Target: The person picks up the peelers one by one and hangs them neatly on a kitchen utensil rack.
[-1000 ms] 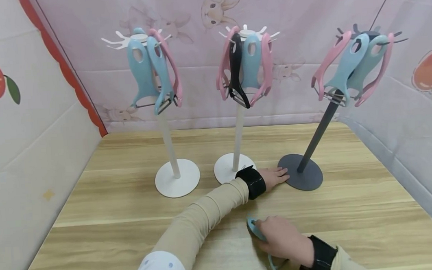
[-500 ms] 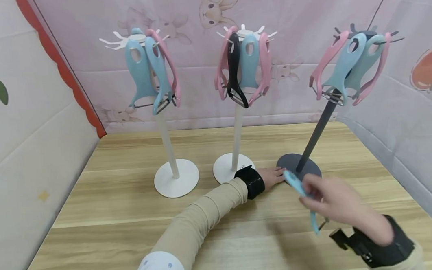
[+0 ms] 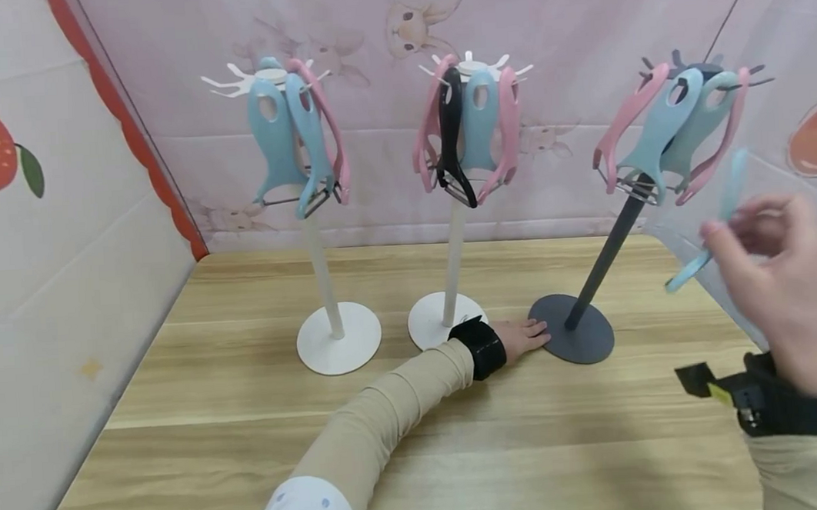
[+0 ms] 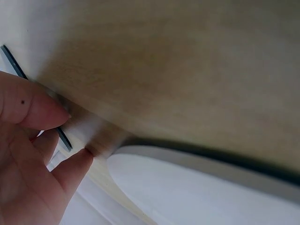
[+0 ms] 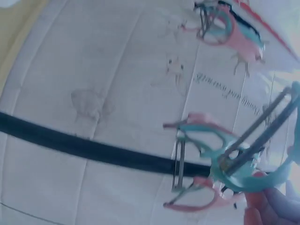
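My right hand (image 3: 786, 262) is raised at the right of the head view and pinches a light blue peeler (image 3: 734, 184) between thumb and fingers. In the right wrist view the peeler (image 5: 255, 183) shows its metal blade up close, with the peelers on the dark grey stand behind it. That stand (image 3: 609, 248) carries pink and blue-green peelers on its hooks, just left of the held one. Down on the table, my left hand (image 3: 520, 339) lies with fingers extended, their tips at the edge of the dark round base (image 3: 586, 342).
Two white stands (image 3: 320, 279) (image 3: 454, 264) stand to the left, hung with blue, pink and black peelers. Their round bases rest on the wooden table (image 3: 202, 420). Printed cloth walls (image 3: 376, 164) close off the back and both sides.
My right hand has lifted the blue peeler from low over the table, up and rightward, to beside the dark stand's hanging peelers. My left hand has stayed at the dark base.
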Demonstrator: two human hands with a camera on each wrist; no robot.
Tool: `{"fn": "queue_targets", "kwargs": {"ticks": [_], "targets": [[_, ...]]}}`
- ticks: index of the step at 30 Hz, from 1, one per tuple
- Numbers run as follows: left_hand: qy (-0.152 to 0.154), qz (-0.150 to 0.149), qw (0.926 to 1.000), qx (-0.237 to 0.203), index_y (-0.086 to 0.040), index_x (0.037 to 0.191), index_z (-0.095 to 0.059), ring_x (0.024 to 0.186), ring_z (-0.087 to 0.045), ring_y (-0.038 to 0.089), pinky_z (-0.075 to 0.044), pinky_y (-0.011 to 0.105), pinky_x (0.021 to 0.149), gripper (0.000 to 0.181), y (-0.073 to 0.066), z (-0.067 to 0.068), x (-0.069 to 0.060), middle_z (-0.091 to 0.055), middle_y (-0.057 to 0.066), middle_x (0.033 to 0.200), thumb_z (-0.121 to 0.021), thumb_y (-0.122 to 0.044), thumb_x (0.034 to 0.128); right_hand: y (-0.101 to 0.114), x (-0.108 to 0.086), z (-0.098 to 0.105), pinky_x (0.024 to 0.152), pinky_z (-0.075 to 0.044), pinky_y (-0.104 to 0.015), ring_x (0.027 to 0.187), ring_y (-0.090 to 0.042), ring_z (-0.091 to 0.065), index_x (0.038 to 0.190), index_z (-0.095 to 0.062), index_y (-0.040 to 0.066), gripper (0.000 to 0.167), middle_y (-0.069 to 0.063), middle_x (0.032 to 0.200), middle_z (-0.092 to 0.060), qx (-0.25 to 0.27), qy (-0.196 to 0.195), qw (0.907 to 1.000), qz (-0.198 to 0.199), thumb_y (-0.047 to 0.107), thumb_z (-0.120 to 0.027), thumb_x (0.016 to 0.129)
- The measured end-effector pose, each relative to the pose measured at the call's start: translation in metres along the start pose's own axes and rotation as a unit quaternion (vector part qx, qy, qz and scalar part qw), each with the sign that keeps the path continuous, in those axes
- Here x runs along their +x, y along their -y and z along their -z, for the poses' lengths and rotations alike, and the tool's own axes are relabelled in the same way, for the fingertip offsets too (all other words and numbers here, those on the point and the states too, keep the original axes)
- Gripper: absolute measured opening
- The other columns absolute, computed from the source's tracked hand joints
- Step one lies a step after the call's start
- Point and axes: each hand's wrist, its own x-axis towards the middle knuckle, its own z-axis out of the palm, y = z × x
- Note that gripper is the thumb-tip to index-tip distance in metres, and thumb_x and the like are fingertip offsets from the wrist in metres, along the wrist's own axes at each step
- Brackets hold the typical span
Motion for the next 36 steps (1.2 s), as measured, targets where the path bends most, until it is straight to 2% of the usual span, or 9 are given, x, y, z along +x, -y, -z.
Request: {"fn": "queue_targets", "kwargs": {"ticks": [2,4,6,9,15,23,26,31,36], "targets": [[-0.002,0.001,1.0,0.007,-0.019,0.146,-0.02,0.137,-0.013,0.013,-0.019,0.019,0.105,0.061,0.0,-0.001,0.003,-0.013,0.002,0.151,-0.046,-0.008,0.0919,-0.001,0.015,0.002,0.08,-0.037,-0.01,0.078,0.014,-0.045,0.11,-0.046,0.033,0.025,0.015,0.101,-0.061,-0.019,-0.031,0.9968,-0.072,0.023,-0.055,0.089],[-0.003,0.006,0.9999,0.01,-0.019,0.146,-0.02,0.137,-0.012,0.013,-0.02,0.02,0.105,0.061,-0.001,-0.001,0.004,-0.013,0.001,0.152,-0.045,-0.009,0.0924,-0.003,0.032,0.003,0.087,-0.037,-0.015,0.087,0.009,-0.047,0.121,-0.045,0.03,0.029,0.003,0.116,-0.06,-0.033,-0.048,0.9911,-0.12,0.028,-0.049,0.092],[-0.002,0.009,0.9999,0.01,-0.02,0.146,-0.02,0.137,-0.012,0.012,-0.021,0.02,0.104,0.06,-0.001,0.0,0.004,-0.013,0.0,0.152,-0.044,-0.009,0.0931,-0.007,0.049,0.002,0.092,-0.036,-0.018,0.097,0.004,-0.05,0.127,-0.042,0.03,0.034,0.003,0.124,-0.056,-0.04,-0.064,0.987,-0.142,0.031,-0.045,0.093],[0.002,0.011,0.9999,0.009,-0.02,0.147,-0.019,0.137,-0.011,0.012,-0.022,0.021,0.104,0.059,-0.003,0.002,0.003,-0.012,0.0,0.152,-0.043,-0.01,0.0937,-0.012,0.071,-0.001,0.096,-0.034,-0.02,0.109,-0.001,-0.049,0.131,-0.04,0.031,0.036,0.004,0.128,-0.053,-0.047,-0.076,0.9853,-0.145,0.032,-0.041,0.095],[0.005,0.007,0.9999,0.009,-0.021,0.146,-0.019,0.137,-0.012,0.012,-0.021,0.02,0.104,0.058,-0.008,0.005,-0.001,-0.011,0.0,0.152,-0.042,-0.01,0.0945,-0.02,0.09,-0.007,0.097,-0.034,-0.022,0.112,-0.003,-0.047,0.133,-0.036,0.037,0.038,0.004,0.133,-0.048,-0.048,-0.054,0.9848,-0.158,0.033,-0.037,0.096],[0.004,0.007,0.9998,0.016,-0.021,0.147,-0.018,0.137,-0.011,0.012,-0.02,0.02,0.105,0.057,-0.011,0.008,-0.004,-0.011,-0.001,0.152,-0.04,-0.011,0.0952,-0.024,0.097,-0.007,0.091,-0.037,-0.022,0.094,0.004,-0.048,0.136,-0.033,0.041,0.041,0.001,0.134,-0.048,-0.048,0.005,0.9877,-0.149,0.029,-0.035,0.097],[0.006,0.01,0.9999,0.009,-0.022,0.147,-0.017,0.137,-0.01,0.011,-0.02,0.02,0.105,0.058,-0.011,0.009,-0.005,-0.011,-0.001,0.152,-0.04,-0.011,0.0952,-0.027,0.094,-0.009,0.095,-0.036,-0.023,0.103,0.003,-0.05,0.135,-0.036,0.038,0.041,0.001,0.132,-0.05,-0.022,0.012,0.9914,-0.128,0.025,-0.036,0.097],[0.016,0.016,0.9997,-0.002,-0.023,0.147,-0.016,0.137,-0.008,0.01,-0.02,0.022,0.106,0.057,-0.01,0.007,-0.003,-0.008,-0.003,0.152,-0.039,-0.011,0.0959,-0.03,0.081,-0.015,0.101,-0.031,-0.027,0.117,-0.004,-0.047,0.136,-0.038,0.03,0.04,-0.001,0.133,-0.049,-0.012,-0.011,0.994,-0.108,0.022,-0.035,0.097],[0.02,0.022,0.9994,-0.015,-0.024,0.147,-0.016,0.137,-0.006,0.009,-0.021,0.024,0.106,0.06,-0.008,0.004,-0.001,-0.007,-0.004,0.152,-0.041,-0.009,0.0946,-0.03,0.058,-0.021,0.098,-0.032,-0.021,0.118,-0.006,-0.044,0.135,-0.04,0.022,0.038,0.0,0.131,-0.049,-0.015,-0.078,0.9939,-0.077,0.024,-0.036,0.097]]}}
